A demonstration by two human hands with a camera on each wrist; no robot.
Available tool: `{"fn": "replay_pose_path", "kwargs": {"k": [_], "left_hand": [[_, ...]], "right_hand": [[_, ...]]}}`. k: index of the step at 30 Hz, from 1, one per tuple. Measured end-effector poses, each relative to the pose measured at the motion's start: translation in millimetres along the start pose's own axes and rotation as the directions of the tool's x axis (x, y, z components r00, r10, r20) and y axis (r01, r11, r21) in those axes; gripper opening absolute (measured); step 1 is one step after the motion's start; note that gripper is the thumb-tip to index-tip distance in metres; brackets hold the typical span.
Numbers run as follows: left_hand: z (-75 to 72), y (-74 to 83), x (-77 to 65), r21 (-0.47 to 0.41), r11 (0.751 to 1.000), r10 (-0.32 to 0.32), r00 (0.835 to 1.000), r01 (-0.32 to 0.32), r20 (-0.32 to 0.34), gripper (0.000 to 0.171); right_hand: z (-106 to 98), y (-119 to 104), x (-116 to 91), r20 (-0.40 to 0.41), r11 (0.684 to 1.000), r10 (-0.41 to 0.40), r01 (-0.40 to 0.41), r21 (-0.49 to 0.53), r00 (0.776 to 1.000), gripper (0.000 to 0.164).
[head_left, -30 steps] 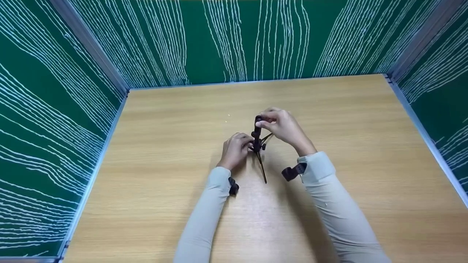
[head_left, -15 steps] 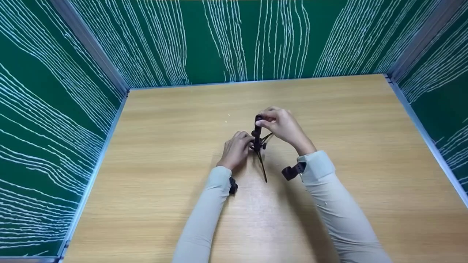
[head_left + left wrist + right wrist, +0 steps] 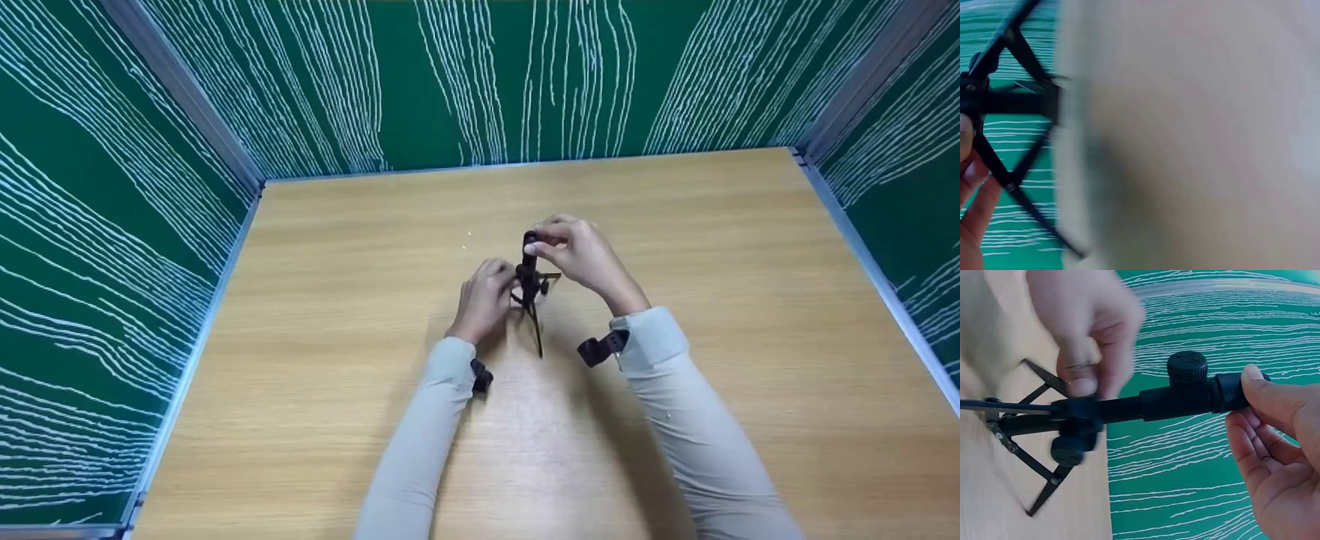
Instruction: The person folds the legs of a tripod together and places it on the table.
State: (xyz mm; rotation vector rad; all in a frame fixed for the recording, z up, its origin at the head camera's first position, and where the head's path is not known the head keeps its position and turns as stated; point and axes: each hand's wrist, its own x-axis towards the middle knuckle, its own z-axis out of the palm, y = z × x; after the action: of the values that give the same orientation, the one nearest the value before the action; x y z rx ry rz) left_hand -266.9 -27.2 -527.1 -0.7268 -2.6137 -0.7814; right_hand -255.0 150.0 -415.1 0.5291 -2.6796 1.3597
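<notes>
I remotely hold a black tripod (image 3: 529, 283) near the middle of the surface (image 3: 337, 337), right hand (image 3: 583, 253) pinching its top (image 3: 1229, 392), left hand (image 3: 484, 298) gripping its collar (image 3: 1085, 421); adjustment looks underway, next calling for steady support.

Right hand (image 3: 588, 256) pinches — left hand (image 3: 482, 301) grips lower.

Solid black over tripod (image 3: 529, 281) and legs (image 3: 1042, 497), with silvery dots at rivets (image 3: 999, 435). Ribbed edge and raised cross on black knob (image 3: 1187, 367). Plain pale grey-green on left sleeve (image 3: 409, 442) and right sleeve (image 3: 697, 420), black on wrist cameras (image 3: 595, 351). Yellow-tan with faint streaked wood grain across counter (image 3: 315, 360), whitish on flecks (image 3: 469, 233). Deep green with wavy white lines on panels (image 3: 416, 90). Purplish grey on corner posts (image 3: 184, 97), pale blue along edge trim (image 3: 877, 281).
</notes>
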Motion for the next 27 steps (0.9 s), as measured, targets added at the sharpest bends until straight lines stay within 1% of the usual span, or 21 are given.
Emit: {"fn": "replay_pose_path", "kwargs": {"k": [1,3,7,11,15,21,27], "left_hand": [[-1.9,0.7,2.3,-0.01,1.0,0.019,1.0,-0.019,-0.013,0.01],[-5.3,2.0,5.8,-0.029,0.999,0.037,0.999,-0.038,-0.014,0.011],[-8.8,3.4,6.2,-0.047,0.999,0.027,0.999,-0.026,0.018,0.012],[-10.9,4.8,4.7,-0.068,0.998,0.017,1.0,-0.015,0.022,0.013],[-12.1,5.3,4.8,-0.094,0.995,0.032,0.999,-0.029,0.029,0.013],[-14.3,6.8,6.1,-0.159,0.986,0.051,0.998,-0.048,0.02,0.013],[-15.3,8.0,5.7,-0.179,0.982,0.061,0.998,-0.057,0.019,0.013]], "right_hand": [[-1,-1,0,-0.003,1.0,0.002,-0.002,0.001,1.0,0.028],[-2,-1,1,-0.008,1.0,0.004,-0.004,0.001,1.0,0.028],[-2,-1,0,-0.001,1.0,0.005,-0.005,0.002,1.0,0.028],[-1,-3,-1,-0.009,1.0,-0.013,0.013,0.008,1.0,0.026],[-1,-2,-2,-0.016,0.999,-0.03,0.03,0.015,0.999,0.023],[-1,-2,-3,-0.014,0.999,-0.033,0.033,0.014,0.999,0.025],[-1,-1,-4,-0.017,0.999,-0.038,0.038,0.002,0.999,0.025]]}}
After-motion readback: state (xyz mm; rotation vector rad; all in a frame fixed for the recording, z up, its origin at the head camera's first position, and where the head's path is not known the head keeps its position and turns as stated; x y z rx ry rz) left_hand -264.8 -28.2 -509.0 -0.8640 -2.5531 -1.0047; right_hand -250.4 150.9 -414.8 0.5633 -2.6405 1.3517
